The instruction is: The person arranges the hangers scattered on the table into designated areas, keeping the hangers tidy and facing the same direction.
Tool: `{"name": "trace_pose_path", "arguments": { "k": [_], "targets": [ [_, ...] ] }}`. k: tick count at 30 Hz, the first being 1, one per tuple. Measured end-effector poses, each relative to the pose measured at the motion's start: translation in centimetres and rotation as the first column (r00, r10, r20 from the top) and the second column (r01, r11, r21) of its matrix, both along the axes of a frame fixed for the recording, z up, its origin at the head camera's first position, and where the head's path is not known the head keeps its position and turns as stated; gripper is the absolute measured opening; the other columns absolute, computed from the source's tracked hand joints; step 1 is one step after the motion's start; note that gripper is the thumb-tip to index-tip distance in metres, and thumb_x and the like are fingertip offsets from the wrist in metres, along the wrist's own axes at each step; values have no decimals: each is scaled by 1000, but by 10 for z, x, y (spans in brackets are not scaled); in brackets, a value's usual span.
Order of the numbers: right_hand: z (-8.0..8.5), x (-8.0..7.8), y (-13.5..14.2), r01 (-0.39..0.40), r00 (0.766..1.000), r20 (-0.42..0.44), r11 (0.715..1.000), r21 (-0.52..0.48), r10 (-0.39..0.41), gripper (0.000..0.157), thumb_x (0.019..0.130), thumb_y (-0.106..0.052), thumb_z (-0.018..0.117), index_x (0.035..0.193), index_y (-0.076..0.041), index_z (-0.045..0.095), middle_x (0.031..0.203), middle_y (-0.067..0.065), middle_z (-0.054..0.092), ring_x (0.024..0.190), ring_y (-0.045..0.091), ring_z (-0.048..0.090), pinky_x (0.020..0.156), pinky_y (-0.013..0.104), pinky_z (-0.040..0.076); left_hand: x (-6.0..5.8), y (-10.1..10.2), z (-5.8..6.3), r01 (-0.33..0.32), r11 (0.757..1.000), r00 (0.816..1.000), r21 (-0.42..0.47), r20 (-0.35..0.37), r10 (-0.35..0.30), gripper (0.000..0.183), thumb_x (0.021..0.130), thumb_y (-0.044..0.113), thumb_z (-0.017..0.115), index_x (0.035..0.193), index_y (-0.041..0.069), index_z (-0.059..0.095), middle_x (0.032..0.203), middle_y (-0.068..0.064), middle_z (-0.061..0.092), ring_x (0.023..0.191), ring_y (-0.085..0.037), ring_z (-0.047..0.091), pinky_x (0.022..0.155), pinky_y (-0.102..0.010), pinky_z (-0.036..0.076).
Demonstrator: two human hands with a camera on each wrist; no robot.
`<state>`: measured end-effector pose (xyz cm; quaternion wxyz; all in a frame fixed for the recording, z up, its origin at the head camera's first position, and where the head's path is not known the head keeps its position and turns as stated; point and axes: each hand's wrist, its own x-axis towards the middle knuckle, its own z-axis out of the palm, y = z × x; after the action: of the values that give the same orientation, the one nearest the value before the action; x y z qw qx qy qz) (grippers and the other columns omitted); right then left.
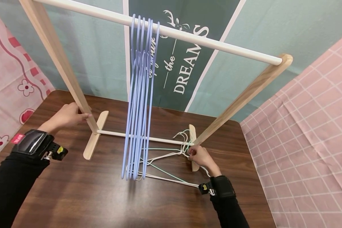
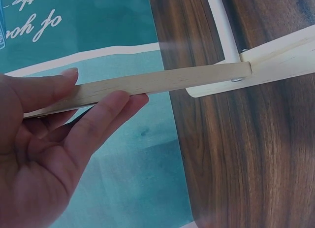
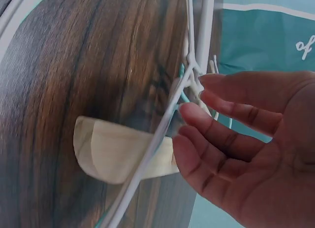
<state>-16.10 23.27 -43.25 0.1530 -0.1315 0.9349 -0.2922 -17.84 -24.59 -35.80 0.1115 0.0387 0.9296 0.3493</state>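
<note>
My left hand [image 1: 69,115] grips the left wooden post [image 2: 162,80] of a clothes rack low down, thumb on one side and fingers on the other. Several blue hangers [image 1: 136,95] hang in a bunch from the rack's white top rail [image 1: 216,44]. Beneath them, white and mint-green hangers [image 1: 162,155] lie low by the table, their hooks near the right foot [image 3: 118,154]. My right hand [image 1: 200,156] is at their necks, thumb and forefinger pinching a white hanger [image 3: 189,78]. The other fingers curl loosely beside it.
The rack stands on a brown wooden table [image 1: 102,196], its right post [image 1: 242,98] leaning up past my right hand. A white lower rail [image 1: 165,140] joins the feet. Behind hangs a green cloth with lettering [image 1: 185,69]; a pink checked cloth [image 1: 310,126] borders the right.
</note>
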Motion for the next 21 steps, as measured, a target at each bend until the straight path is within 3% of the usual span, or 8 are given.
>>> {"name": "trace_pose_path", "arguments": {
  "k": [8,14,21],
  "targets": [
    [-7,-6,-13,4,1000,-25,998,59,-2,13,67,5,64,79,0,62,63,-1,49,58,13,45,55,26,38,0,0,0,-2,1000,1000,5,27,2,38,94,16,51,113,-17,49,100,-35,57,81,-31,64,59,-33,51],
    [-13,-8,-21,6,997,-72,997,82,0,11,64,6,62,70,-2,59,55,-3,46,53,11,43,52,24,36,1,1,1,-4,1000,1000,4,16,4,37,94,15,52,112,-17,50,101,-36,56,83,-34,64,62,-37,52],
    [-18,-11,-26,20,995,-101,992,121,-8,13,65,7,61,68,-5,55,57,-3,43,57,15,43,54,26,36,1,1,0,-1,1000,1000,4,-2,1,35,93,14,52,113,-15,50,100,-36,56,83,-35,64,60,-33,52]
  ]
}}
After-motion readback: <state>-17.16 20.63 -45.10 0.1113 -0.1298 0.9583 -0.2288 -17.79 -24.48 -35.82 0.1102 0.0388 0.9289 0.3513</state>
